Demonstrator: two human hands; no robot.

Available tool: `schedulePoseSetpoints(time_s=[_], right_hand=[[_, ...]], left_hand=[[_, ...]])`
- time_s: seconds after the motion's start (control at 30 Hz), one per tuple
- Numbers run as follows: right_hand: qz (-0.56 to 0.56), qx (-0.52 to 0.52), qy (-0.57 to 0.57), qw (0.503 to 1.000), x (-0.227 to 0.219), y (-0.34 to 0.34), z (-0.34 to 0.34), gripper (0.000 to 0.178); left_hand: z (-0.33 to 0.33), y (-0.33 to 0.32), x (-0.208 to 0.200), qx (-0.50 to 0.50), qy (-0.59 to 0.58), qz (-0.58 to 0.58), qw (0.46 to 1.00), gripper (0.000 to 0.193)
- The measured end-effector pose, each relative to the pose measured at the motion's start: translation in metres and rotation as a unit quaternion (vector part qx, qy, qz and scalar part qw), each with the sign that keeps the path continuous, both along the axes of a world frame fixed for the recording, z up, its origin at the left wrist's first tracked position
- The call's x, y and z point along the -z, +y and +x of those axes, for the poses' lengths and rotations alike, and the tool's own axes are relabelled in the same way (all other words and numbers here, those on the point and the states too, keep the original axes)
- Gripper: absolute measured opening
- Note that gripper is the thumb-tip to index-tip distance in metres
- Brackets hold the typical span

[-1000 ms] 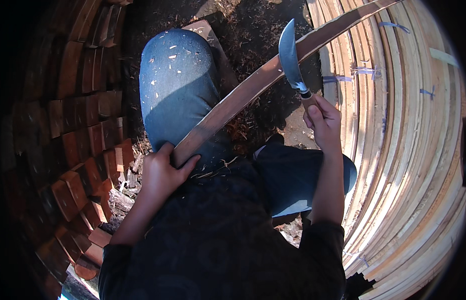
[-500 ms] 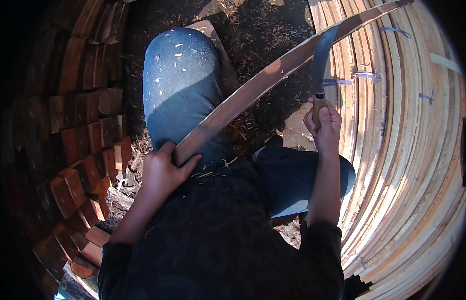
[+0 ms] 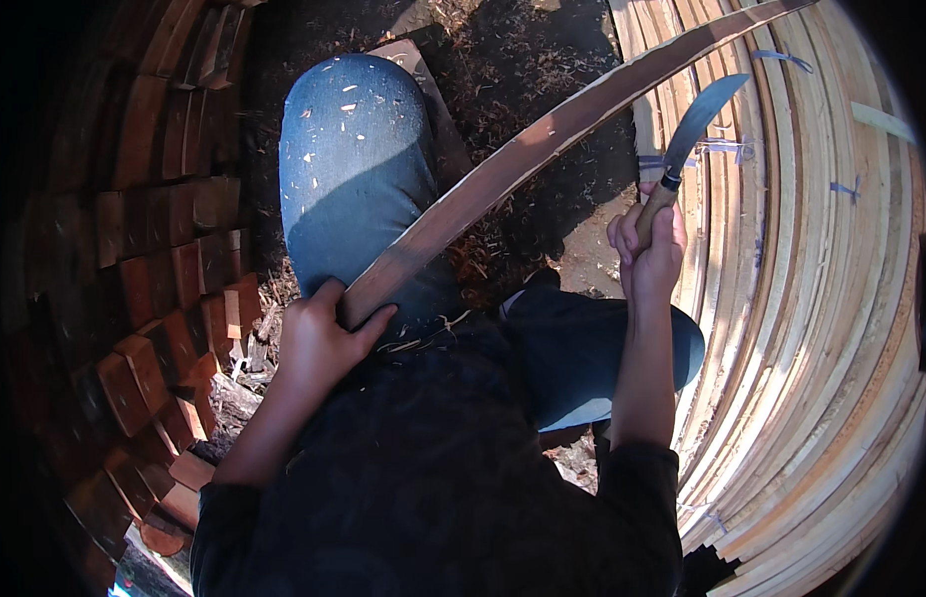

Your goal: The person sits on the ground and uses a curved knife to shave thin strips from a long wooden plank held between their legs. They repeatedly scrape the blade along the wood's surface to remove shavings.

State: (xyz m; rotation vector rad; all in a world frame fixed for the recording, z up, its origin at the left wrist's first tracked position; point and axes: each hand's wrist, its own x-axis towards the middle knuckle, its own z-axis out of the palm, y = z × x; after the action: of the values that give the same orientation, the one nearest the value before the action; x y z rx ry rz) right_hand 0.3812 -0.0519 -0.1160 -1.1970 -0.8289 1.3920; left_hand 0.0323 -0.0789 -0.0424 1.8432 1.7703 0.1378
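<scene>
A long, narrow wooden plank [image 3: 523, 154] with a brown face and pale rough edges runs from my lap up to the far right. My left hand [image 3: 327, 332] grips its near end, thumb on one side and fingers on the other, against my thigh. In my right hand [image 3: 650, 244] is a curved knife [image 3: 704, 117] with a wooden handle, its blade pointing up and to the right. The blade is apart from the plank, just right of its far half. Fingers wrap around the handle and hide part of it.
Long pale wooden strips [image 3: 781, 328], tied in places with purplish string [image 3: 720, 147], fill the right side. Cut wood blocks [image 3: 135, 383] are stacked on the left. Shavings cover the dark ground [image 3: 513, 75]. My bent knee [image 3: 356, 119] in jeans carries wood chips.
The knife has come off the plank's edge and tilted to the right, as my right hand turned and drew slightly nearer. The plank and my left hand have barely shifted.
</scene>
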Motion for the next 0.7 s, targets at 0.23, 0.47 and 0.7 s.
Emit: schedulePoseSetpoints(time_s=[0.23, 0.47, 0.7], right_hand=[[0.014, -0.028, 0.077, 0.997, 0.004, -0.004, -0.01, 0.038], [-0.013, -0.011, 0.005, 1.0, -0.006, -0.003, -0.008, 0.032], [-0.033, -0.094, -0.068, 0.993, -0.009, -0.004, -0.006, 0.034]], left_hand=[[-0.002, 0.001, -0.002, 0.001, 0.023, -0.037, 0.999, 0.043], [-0.001, -0.002, 0.002, 0.006, 0.008, 0.012, 1.0, 0.047], [0.002, 0.001, 0.0, -0.001, 0.017, -0.002, 1.0, 0.047]])
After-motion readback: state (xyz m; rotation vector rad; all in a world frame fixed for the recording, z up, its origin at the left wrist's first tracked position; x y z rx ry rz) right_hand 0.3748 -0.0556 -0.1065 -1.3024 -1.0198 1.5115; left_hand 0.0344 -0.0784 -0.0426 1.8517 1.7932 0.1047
